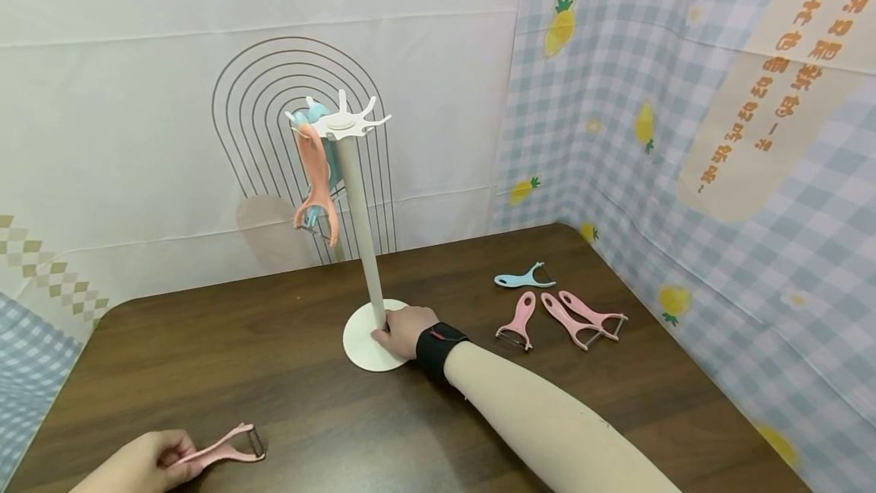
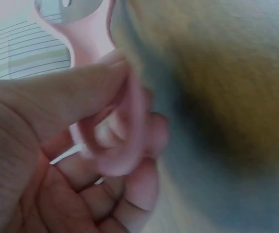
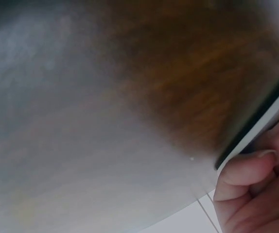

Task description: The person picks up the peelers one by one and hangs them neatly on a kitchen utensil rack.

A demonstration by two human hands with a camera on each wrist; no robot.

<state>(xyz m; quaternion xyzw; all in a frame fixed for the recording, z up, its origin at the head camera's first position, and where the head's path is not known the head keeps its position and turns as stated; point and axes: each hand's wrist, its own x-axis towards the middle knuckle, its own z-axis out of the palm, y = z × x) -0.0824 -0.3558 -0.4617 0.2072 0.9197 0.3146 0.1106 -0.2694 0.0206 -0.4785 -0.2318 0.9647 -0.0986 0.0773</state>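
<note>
In the head view my left hand (image 1: 153, 459) is low at the left, pinching a pink peeler (image 1: 229, 449) by its handle between thumb and fingers. The peeler's bladed end points right; its looped handle (image 2: 137, 126) fills the middle of the left wrist view. My right hand (image 1: 405, 329) grips the white round base (image 1: 366, 348) of a rack at the foot of its pole (image 1: 363, 227), fingers at the base's rim. On the rack's hooked top (image 1: 342, 124) hang an orange peeler (image 1: 318, 173) and, partly hidden behind it, blue peelers (image 1: 318, 110).
At the right of the brown table (image 1: 274, 379) lie a blue peeler (image 1: 523, 278) and three pink ones, the nearest a pink peeler (image 1: 522, 318). A patterned cloth wall (image 1: 438, 97) stands behind the table, and a checked cloth (image 1: 616, 135) runs along its right side.
</note>
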